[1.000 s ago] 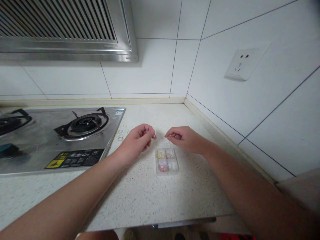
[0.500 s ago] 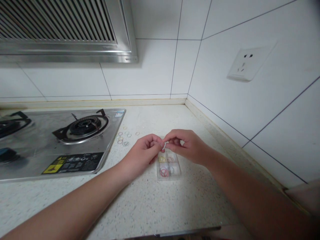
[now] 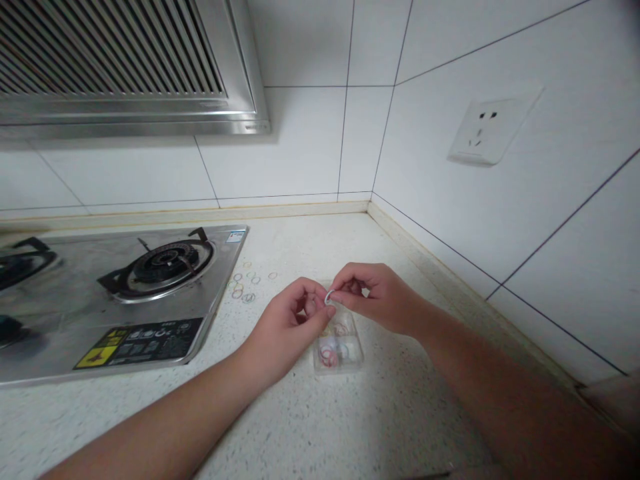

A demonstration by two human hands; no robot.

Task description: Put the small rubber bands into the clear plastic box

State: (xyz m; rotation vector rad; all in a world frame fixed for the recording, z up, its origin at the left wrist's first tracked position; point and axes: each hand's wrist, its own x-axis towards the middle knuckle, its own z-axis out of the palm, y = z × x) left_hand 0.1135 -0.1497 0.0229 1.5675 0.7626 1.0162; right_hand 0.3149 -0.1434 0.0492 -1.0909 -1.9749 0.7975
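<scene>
A small white elastic band (image 3: 329, 297) stands bent into a loop between my two hands, above the box. My right hand (image 3: 373, 291) pinches it between thumb and forefinger, the other fingers curled in. My left hand (image 3: 293, 320) meets the band's other side with the tips of its thumb and forefinger, the rest of its fingers bent. Just below lies a clear plastic box (image 3: 345, 368) with compartments. Red bands (image 3: 329, 357) show in a near compartment, and pinkish bands (image 3: 341, 329) in one farther back. My hands cover the box's far end.
Several loose thin rings (image 3: 245, 287) lie on the speckled counter (image 3: 310, 433) left of my hands. Beyond them is a steel gas stove (image 3: 150, 313) with a black burner (image 3: 170, 260). A range hood (image 3: 220, 117) hangs above; a socket (image 3: 487, 130) is on the right wall.
The white band has come up a little and shows more of its loop. My left thumb and forefinger have spread slightly. The view has shifted a little.
</scene>
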